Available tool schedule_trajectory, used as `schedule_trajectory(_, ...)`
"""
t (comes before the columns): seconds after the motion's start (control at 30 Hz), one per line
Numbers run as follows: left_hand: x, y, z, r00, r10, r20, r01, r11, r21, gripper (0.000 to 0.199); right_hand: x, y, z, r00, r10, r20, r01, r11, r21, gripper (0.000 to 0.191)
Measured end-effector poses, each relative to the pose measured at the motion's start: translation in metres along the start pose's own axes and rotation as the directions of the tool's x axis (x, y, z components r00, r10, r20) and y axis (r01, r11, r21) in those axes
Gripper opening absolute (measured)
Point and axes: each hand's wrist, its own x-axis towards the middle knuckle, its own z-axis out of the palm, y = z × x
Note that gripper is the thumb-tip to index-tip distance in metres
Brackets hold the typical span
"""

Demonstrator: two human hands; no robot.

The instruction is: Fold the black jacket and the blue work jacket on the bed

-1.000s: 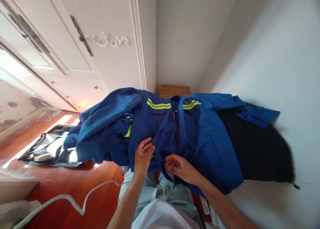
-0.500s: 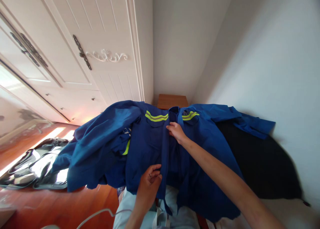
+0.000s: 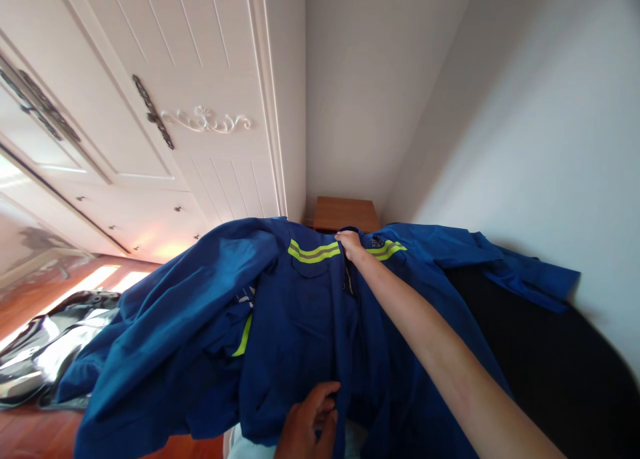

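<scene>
A blue work jacket (image 3: 305,312) with yellow-green and grey reflective strips across the chest lies spread out before me, front side up, its sleeves reaching to both sides. My right hand (image 3: 350,245) is closed on the front opening edge just below the collar. Lower down, near the hem, my left hand (image 3: 313,422) pinches the same edge, its fingers bent and partly hidden by the cloth. Between the two front panels, the opening shows a dark inside. A round badge (image 3: 377,241) sits above the strip on the right panel.
A white wardrobe (image 3: 210,179) with dark metal handles stands to the left. Behind the jacket is a brown wooden piece of furniture (image 3: 346,212). A black rounded surface (image 3: 540,365) lies under the right sleeve. A shiny clear bag (image 3: 55,345) rests on the reddish floor.
My right hand has moved up the opening edge to the collar area. My left hand, still at the edge, appears lower. The view has shifted closer to the jacket.
</scene>
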Motion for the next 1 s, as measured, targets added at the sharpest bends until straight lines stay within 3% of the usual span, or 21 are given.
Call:
schedule_trajectory(0.17,0.003,0.003,0.000,1.000,-0.024,-0.002,0.024,0.999,-0.032,0.036,-0.009,-0.002,-0.007,0.999,0.011,-0.035,-0.008,0.995,0.095,0.025)
schedule_trajectory(0.4,0.010,0.015,-0.003,0.996,-0.012,0.092,0.010,1.000,0.025,0.031,-0.045,-0.010,-0.024,0.974,-0.030,0.225,-0.020,0.976,0.218,0.045)
schedule_trajectory(0.53,0.013,0.028,0.001,0.994,0.010,0.108,-0.013,1.000,0.026,0.031,-0.050,-0.008,-0.027,0.957,-0.036,0.288,0.003,0.993,0.114,0.062)
schedule_trajectory(0.73,0.019,0.050,0.004,0.994,0.058,0.098,-0.060,0.998,0.019,0.030,-0.062,-0.010,-0.030,0.980,0.013,0.197,0.026,0.980,-0.196,0.049)
schedule_trajectory(0.87,0.043,0.072,0.002,0.984,0.176,0.027,-0.175,0.984,-0.025,0.027,-0.083,-0.018,-0.035,0.971,0.140,0.194,-0.061,0.929,-0.365,0.036)
schedule_trajectory(1.0,0.100,0.097,0.001,0.927,0.357,-0.112,-0.352,0.934,0.066,0.021,-0.102,-0.026,-0.037,0.930,0.319,0.181,-0.239,0.901,-0.361,0.027)
